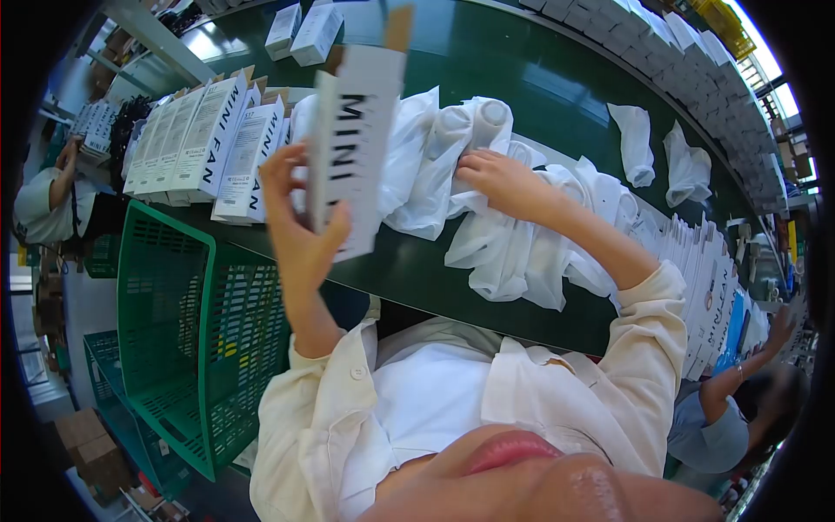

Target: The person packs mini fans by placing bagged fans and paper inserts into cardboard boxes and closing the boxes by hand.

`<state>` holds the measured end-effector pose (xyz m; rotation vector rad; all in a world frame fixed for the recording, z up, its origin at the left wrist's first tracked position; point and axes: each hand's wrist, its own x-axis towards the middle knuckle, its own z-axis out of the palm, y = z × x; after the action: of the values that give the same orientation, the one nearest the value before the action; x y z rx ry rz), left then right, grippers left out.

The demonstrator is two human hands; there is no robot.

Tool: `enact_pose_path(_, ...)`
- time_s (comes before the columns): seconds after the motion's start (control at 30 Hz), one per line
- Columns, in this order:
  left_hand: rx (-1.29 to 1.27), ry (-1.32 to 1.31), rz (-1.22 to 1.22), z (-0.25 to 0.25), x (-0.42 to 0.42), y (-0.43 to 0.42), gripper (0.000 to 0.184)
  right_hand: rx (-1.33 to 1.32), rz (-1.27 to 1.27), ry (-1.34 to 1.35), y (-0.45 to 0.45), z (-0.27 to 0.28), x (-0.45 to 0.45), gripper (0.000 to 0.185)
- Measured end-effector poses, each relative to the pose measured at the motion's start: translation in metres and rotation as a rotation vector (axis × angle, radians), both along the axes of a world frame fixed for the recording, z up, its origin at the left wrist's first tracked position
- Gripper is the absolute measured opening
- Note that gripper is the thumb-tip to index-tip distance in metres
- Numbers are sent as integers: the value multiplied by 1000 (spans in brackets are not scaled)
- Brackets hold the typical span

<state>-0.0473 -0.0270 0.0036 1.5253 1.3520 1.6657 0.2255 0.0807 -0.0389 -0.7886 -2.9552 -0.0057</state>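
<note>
box [358,143] is raised over the bench [557,74], tilted slightly, top flap open; from here i see my left hand [303,222] gripping it. my right hand [500,183] touches a bag [490,117]; whether it's grasping, i cannot tell.

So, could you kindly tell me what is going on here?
The person's left hand holds up a box, its flap sticking up. The right hand touches a bagged item, one of several lying on the table. More boxes are lined up on the left, beyond a basket.
</note>
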Motion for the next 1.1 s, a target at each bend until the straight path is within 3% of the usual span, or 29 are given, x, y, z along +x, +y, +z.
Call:
enact_pose_path(0.1,-96,-320,-161,-30,37,5,72,-39,-67,-219,8,-1,-26,41)
enact_pose_path(0.13,-98,-317,-169,-34,41,4,72,-40,-75,-217,11,-5,-28,41)
enact_pose_path(0.27,-48,-30,-149,-46,50,-8,73,160,-10,-137,28,-35,-34,29)
enact_pose_path(0.33,-15,71,-90,-52,49,-19,73,184,105,-70,37,-19,-25,31)
enact_pose_path(0.37,35,162,-25,-56,52,-22,73,165,-3,1,39,-9,-18,34)
enact_pose_path(0.43,154,322,117,-64,61,-19,74,-157,-209,583,63,2,9,39)
enact_pose_path(0.5,176,318,136,-76,72,-18,74,67,-511,997,73,50,33,40)
enact_pose_path(0.53,186,326,143,-81,73,-19,75,-124,-632,1434,72,76,33,38)
enact_pose_path(0.57,199,334,148,-87,77,-20,76,-129,-700,1672,70,106,25,36)
enact_pose_path(0.7,275,325,177,-106,90,-15,77,-269,-614,1997,77,142,41,41)
enact_pose_path(0.8,329,332,208,-110,91,-12,78,-398,-681,1896,42,147,-20,41)
enact_pose_path(0.97,404,161,63,-78,75,-2,84,-475,-758,1704,-5,145,-64,43)
enact_pose_path(1.1,164,78,-313,-24,68,13,92,-332,-768,1746,-24,145,-54,41)
